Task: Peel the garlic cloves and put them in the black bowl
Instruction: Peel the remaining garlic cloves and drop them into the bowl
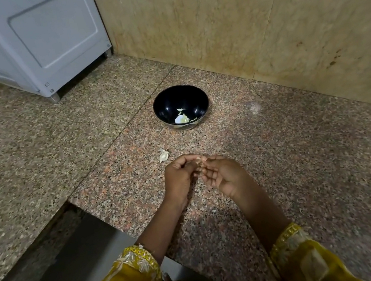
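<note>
Where the two forearms converge over the near middle of the table [306, 156], a small garlic clove [198, 162] is pinched between the curled fingertips of the left grip [180, 175] and the right grip [222, 173]. Most of it is hidden by the fingers. A second clove [164, 155] is found lying on the table just beyond the left grip, between it and the black bowl [167, 101]. The bowl is set upright farther back, near the wall [208, 24]. Pale pieces [182, 118] are seen at its bottom, though whether they are cloves or skins cannot be told. Bare table is noted all round the bowl, widest to the right of the grips. At the near left the table is cut away — its edge runs close beside the left forearm. A white appliance [38, 42] is stood at the far left corner, well apart from the bowl.
</note>
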